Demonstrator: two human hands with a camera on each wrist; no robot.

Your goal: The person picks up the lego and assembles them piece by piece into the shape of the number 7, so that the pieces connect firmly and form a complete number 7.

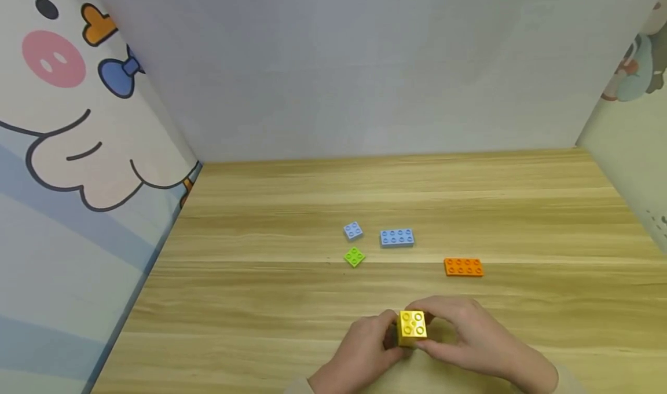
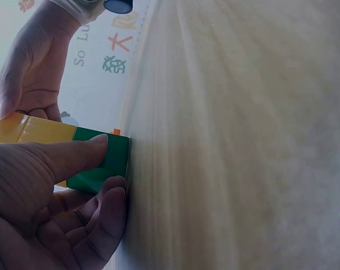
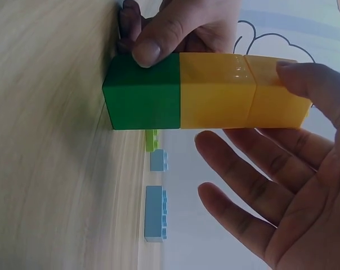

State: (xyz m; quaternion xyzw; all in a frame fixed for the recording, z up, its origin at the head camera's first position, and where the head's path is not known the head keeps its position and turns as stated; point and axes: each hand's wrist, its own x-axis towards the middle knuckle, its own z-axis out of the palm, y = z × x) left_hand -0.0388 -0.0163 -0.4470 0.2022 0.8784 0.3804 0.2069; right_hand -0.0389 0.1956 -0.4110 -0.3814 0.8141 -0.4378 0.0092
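Hands (image 1: pixel 476 339) grip blocks (image 3: pixel 215 90); wall (image 2: pixel 94 76) reads "So Lu"

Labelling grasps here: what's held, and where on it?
A block stack, one green under two yellow. The left hand grips the bottom green block; the right hand pinches the top yellow block.
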